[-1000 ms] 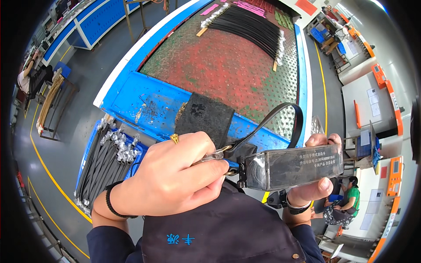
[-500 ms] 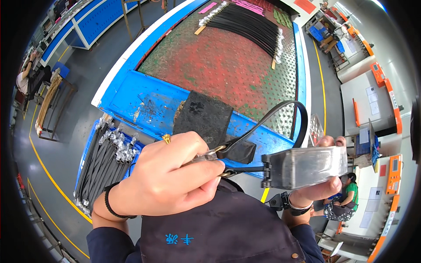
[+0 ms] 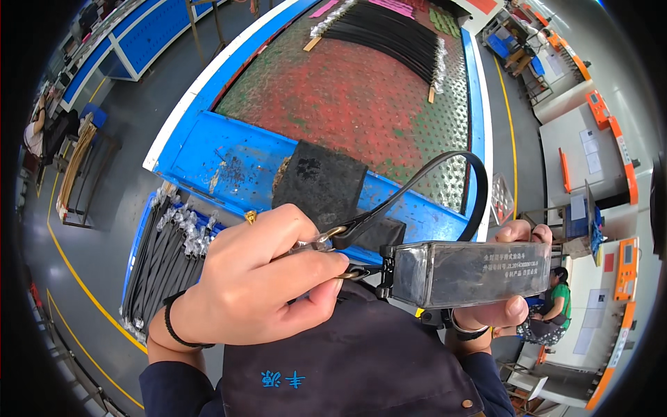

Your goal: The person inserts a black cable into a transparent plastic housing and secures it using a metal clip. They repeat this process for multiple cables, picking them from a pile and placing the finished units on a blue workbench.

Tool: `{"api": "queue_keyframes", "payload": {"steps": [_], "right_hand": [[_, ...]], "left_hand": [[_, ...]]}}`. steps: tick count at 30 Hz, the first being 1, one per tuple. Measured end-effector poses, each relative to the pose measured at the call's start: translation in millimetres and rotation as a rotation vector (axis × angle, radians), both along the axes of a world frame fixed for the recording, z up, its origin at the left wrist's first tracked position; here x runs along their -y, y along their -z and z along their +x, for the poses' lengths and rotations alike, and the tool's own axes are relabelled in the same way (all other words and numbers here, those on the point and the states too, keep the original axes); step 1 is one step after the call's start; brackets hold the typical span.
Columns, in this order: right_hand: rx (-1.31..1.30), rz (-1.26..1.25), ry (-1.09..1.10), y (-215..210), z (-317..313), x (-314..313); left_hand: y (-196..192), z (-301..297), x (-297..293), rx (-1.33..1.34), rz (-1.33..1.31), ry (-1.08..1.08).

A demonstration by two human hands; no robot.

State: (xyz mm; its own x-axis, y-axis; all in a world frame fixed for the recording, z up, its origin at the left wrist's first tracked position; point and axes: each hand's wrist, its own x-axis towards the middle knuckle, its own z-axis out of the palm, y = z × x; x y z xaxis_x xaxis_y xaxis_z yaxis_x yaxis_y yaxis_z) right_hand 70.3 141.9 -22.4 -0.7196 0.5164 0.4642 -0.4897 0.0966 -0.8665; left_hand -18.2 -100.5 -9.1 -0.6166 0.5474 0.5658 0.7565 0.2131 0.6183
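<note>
Right hand [image 3: 497, 314] grips clear box [image 3: 465, 274], now closer to left hand [image 3: 257, 274], pinching ends of black strap [image 3: 480, 194]. Strap seems mid-run through box.

Dark apron [image 3: 375, 354], navy sleeves [image 3: 174, 386]

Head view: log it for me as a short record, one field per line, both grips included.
Left grip: pinching metal fittings of black strap
Right grip: holding clear-walled box
Strap: loops above box; lower run meets box's left end
Blue ledge: black block across it
Studded tabletop: row of black straps at back
Blue bin: wrapped-end straps
</note>
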Motion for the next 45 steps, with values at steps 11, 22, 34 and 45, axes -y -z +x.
{"api": "queue_keyframes", "payload": {"steps": [11,22,34,45], "right_hand": [[-0.285,-0.609,-0.327,14,-8,-40],[0.468,-0.36,-0.395,172,-94,-6],[0.584,0.562,0.166,230,-60,-37],[0.429,1.115,0.145,213,6,-37]], "left_hand": [[35,-14,26,0.094,0.055,-0.303],[85,-29,69,0.672,0.89,-0.484],[83,-20,19,0.656,0.693,-0.34],[64,-21,-26,0.539,0.471,-0.109]]}}
